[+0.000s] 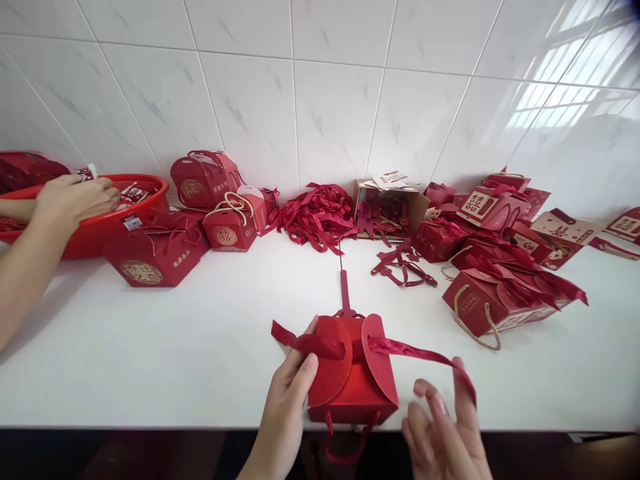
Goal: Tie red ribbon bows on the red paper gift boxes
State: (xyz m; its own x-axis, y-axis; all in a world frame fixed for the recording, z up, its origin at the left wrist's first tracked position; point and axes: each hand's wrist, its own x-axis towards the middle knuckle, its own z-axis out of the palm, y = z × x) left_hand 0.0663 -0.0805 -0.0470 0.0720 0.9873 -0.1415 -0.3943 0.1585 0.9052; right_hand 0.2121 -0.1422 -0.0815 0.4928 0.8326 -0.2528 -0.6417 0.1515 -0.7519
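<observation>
With the left hand [285, 400], grasps one red box [353, 397] by its left side; with the right hand [447, 427], grips little or nothing, fingers parted, one ribbon end [417, 351] resting against the raised forefinger. Cannot tell whether that end is pinched. Stands upright at the near edge of the tabletop [200, 353], two rounded flaps [380, 353] folded in at the top, one ribbon end out of each slot: the second leftward over the left hand, the first rightward. Points one cord loop [345, 460] toward the body, past the edge; just behind, one flat strap [345, 290] aimed at the wall [335, 120]. Looks almost square from above, long axis uncertain.

Toward the wall: one ribbon heap [320, 217], one cardboard box [419, 212] holding straps, one strap pile [400, 255] before it. To the left: four gift boxes [195, 193], one red basin [100, 233], a co-worker's hand [75, 200] above it with one small packet [89, 173]. To the right: a box cluster [500, 233], too overlapped to count.
</observation>
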